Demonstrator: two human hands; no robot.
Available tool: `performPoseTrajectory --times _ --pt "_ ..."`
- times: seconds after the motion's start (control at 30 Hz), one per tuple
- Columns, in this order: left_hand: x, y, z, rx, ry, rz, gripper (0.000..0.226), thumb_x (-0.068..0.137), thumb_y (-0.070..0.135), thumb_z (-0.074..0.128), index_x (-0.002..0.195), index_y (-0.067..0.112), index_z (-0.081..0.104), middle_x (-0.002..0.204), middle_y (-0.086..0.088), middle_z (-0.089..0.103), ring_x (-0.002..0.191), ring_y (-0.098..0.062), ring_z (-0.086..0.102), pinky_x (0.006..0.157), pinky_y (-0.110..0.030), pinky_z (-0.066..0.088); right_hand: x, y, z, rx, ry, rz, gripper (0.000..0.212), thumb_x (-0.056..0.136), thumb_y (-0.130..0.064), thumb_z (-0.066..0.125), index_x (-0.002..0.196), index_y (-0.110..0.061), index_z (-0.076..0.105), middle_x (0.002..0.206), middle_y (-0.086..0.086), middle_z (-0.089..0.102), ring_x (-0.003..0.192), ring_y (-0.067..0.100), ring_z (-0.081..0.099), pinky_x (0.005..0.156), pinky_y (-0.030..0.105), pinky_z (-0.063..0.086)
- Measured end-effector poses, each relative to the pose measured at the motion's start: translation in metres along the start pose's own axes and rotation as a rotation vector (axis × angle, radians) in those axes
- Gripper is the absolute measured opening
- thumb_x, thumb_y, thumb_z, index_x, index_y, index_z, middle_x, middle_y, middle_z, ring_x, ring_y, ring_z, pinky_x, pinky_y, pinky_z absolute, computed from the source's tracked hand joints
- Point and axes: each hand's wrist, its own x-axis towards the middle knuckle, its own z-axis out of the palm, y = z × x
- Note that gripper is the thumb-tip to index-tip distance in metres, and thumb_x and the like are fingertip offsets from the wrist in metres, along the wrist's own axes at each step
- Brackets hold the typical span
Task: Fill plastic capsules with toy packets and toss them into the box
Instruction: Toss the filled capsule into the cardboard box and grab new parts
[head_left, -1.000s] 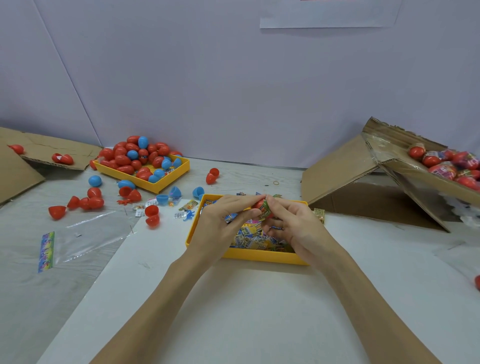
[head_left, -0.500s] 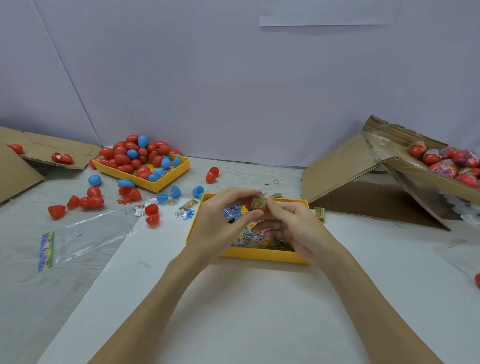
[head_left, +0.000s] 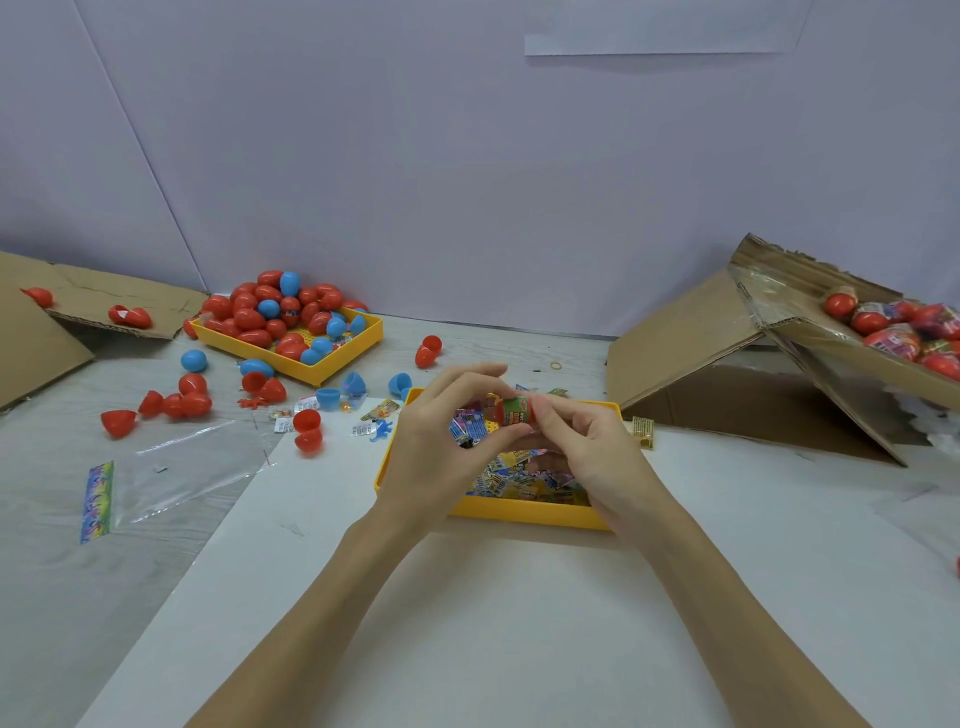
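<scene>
My left hand (head_left: 441, 447) and my right hand (head_left: 587, 452) meet above the near yellow tray (head_left: 519, 512), which holds several colourful toy packets (head_left: 519, 478). Between the fingertips of both hands sits a red capsule (head_left: 514, 410) with a green and orange packet wrapped round or stuffed into it. The left thumb and fingers pinch its left end; the right fingers pinch its right end. The cardboard box (head_left: 810, 332) tilts at the far right with several filled red capsules (head_left: 893, 327) inside.
A second yellow tray (head_left: 306, 364) at the back left is heaped with red and blue capsules. Loose capsule halves (head_left: 306, 431) and small packets lie scattered left of the near tray. A clear plastic bag (head_left: 171, 473) lies at the left, flat cardboard (head_left: 31, 332) beyond it.
Both hands have lifted the capsule slightly and turned it between the fingertips; the left fingers have spread wider above it. Nothing else on the table has moved.
</scene>
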Motion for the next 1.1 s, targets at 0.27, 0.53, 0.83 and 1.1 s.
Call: performPoseTrajectory --times 0.27,0.53,0.83,1.1 --pt "-0.006 0.001 0.005 0.200 -0.054 0.068 0.056 0.074 -0.007 0.083 0.126 0.008 0.067 0.112 -0.004 0.071 0.103 -0.008 0.063 0.095 -0.010 0.046 0.002 0.007 0.007 -0.140 0.101 -0.044 0.029 0.085 -0.020 0.085 0.112 -0.023 0.075 0.095 -0.006 0.079 0.091 0.009 0.075 0.073 0.019 0.057" --pt "-0.008 0.008 0.016 0.295 0.096 0.099 0.048 0.067 -0.012 0.085 0.111 0.002 0.072 0.101 -0.009 0.070 0.098 -0.011 0.058 0.092 -0.007 0.042 0.004 0.013 0.013 -0.155 0.195 -0.133 0.030 0.084 -0.020 0.085 0.111 -0.024 0.073 0.098 -0.009 0.079 0.092 0.009 0.074 0.076 0.020 0.056" --pt "-0.004 0.011 0.015 0.097 0.057 0.007 0.052 0.081 -0.004 0.080 0.127 0.006 0.060 0.115 -0.003 0.062 0.101 -0.009 0.065 0.091 -0.015 0.052 0.004 0.011 0.011 -0.119 0.116 -0.107 0.031 0.103 -0.019 0.061 0.133 -0.015 0.063 0.111 0.003 0.077 0.105 0.024 0.073 0.092 0.042 0.060" --pt "-0.003 0.002 0.010 -0.137 0.045 -0.080 0.030 0.090 0.004 0.075 0.119 0.008 0.073 0.116 0.000 0.072 0.109 -0.017 0.070 0.092 -0.035 0.060 0.002 0.004 0.003 0.131 0.016 -0.013 0.035 0.107 -0.017 0.052 0.141 -0.014 0.058 0.117 0.009 0.073 0.109 0.023 0.071 0.081 0.030 0.059"
